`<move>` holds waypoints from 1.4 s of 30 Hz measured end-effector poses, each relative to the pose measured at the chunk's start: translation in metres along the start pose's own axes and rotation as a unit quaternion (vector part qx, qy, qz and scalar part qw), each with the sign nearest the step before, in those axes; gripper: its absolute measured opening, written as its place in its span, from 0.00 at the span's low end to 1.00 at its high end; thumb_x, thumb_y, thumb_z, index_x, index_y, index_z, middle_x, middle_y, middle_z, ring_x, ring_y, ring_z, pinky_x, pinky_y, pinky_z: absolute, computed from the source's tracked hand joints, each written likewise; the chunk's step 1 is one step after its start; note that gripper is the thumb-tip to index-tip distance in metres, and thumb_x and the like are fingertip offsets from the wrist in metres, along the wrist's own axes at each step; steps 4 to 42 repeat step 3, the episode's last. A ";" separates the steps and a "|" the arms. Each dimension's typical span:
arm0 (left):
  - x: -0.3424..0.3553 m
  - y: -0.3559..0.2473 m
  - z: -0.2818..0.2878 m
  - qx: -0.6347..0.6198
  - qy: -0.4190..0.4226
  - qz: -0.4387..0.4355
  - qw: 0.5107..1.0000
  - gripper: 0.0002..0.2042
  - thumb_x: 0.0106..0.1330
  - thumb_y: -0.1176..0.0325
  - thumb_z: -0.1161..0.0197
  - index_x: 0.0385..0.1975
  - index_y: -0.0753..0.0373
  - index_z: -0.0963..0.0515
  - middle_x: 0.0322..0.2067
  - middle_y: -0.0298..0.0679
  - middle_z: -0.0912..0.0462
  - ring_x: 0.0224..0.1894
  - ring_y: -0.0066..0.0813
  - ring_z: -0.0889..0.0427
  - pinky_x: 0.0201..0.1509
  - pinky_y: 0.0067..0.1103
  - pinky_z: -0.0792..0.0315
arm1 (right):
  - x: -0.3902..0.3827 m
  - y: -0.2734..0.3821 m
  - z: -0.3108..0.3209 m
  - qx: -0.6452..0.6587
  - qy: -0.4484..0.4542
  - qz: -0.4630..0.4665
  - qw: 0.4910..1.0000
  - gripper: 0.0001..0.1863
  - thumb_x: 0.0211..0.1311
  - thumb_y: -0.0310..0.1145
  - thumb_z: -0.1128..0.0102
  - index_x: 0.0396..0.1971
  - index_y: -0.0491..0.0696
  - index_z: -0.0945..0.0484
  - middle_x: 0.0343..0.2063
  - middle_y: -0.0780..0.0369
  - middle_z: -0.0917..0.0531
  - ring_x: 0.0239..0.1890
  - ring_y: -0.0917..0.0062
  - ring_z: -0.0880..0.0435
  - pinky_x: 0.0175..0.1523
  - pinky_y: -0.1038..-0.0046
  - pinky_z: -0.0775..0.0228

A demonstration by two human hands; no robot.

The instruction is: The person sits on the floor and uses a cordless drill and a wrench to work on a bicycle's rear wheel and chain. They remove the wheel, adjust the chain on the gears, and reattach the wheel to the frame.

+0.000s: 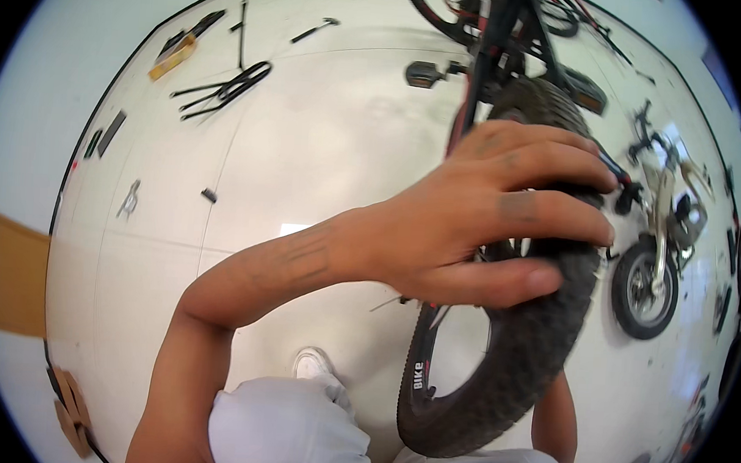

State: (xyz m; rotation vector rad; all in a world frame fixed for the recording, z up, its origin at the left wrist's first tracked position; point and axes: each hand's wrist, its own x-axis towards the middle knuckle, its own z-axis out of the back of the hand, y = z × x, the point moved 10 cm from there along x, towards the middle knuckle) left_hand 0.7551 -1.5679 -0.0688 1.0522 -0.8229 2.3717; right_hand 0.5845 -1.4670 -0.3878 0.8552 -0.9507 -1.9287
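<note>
A black knobby tyre (504, 401) on a bicycle wheel stands close in front of me, tilted. Across its top, my left hand (499, 210) is laid with the fingers curved over the tread and the thumb nearest me. My right forearm (555, 425) rises behind the wheel's lower right side; the tyre hides that hand. Beyond the wheel is the dark bicycle frame (482, 64), with one pedal (425, 74) out to the left and another (584, 92) to the right.
Black tubular bike parts (226, 91) and a hammer (315, 29) lie on the pale floor at far left. On the right stands a small bike with a black wheel (645, 286). Cardboard pieces (71, 408) rest at lower left. My white shoe (315, 364) is below.
</note>
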 end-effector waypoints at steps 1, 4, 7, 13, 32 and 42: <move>-0.001 0.000 0.003 0.004 -0.003 0.000 1.000 0.18 0.63 0.58 0.41 0.52 0.53 0.23 0.58 0.42 0.28 0.64 0.45 0.35 0.63 0.39 0.45 | 0.001 0.003 -0.001 -0.017 -0.001 0.052 0.999 0.19 0.70 0.40 0.49 0.52 0.41 0.26 0.43 0.53 0.18 0.45 0.71 0.19 0.50 0.71 0.31; 0.000 -0.001 0.003 -0.028 -0.029 -0.014 0.999 0.16 0.63 0.61 0.40 0.51 0.52 0.22 0.58 0.40 0.28 0.64 0.43 0.35 0.61 0.38 0.44 | -0.058 -0.045 0.010 -0.055 -0.017 0.097 0.994 0.23 0.71 0.42 0.49 0.57 0.43 0.28 0.47 0.54 0.18 0.46 0.71 0.20 0.52 0.71 0.32; 0.000 -0.001 0.003 -0.028 -0.029 -0.014 0.999 0.16 0.63 0.61 0.40 0.51 0.52 0.22 0.58 0.40 0.28 0.64 0.43 0.35 0.61 0.38 0.44 | -0.058 -0.045 0.010 -0.055 -0.017 0.097 0.994 0.23 0.71 0.42 0.49 0.57 0.43 0.28 0.47 0.54 0.18 0.46 0.71 0.20 0.52 0.71 0.32; 0.000 -0.001 0.003 -0.028 -0.029 -0.014 0.999 0.16 0.63 0.61 0.40 0.51 0.52 0.22 0.58 0.40 0.28 0.64 0.43 0.35 0.61 0.38 0.44 | -0.058 -0.045 0.010 -0.055 -0.017 0.097 0.994 0.23 0.71 0.42 0.49 0.57 0.43 0.28 0.47 0.54 0.18 0.46 0.71 0.20 0.52 0.71 0.32; 0.000 -0.001 0.003 -0.028 -0.029 -0.014 0.999 0.16 0.63 0.61 0.40 0.51 0.52 0.22 0.58 0.40 0.28 0.64 0.43 0.35 0.61 0.38 0.44 | -0.058 -0.045 0.010 -0.055 -0.017 0.097 0.994 0.23 0.71 0.42 0.49 0.57 0.43 0.28 0.47 0.54 0.18 0.46 0.71 0.20 0.52 0.71 0.32; 0.000 -0.001 0.003 -0.028 -0.029 -0.014 0.999 0.16 0.63 0.61 0.40 0.51 0.52 0.22 0.58 0.40 0.28 0.64 0.43 0.35 0.61 0.38 0.44 | -0.058 -0.045 0.010 -0.055 -0.017 0.097 0.994 0.23 0.71 0.42 0.49 0.57 0.43 0.28 0.47 0.54 0.18 0.46 0.71 0.20 0.52 0.71 0.32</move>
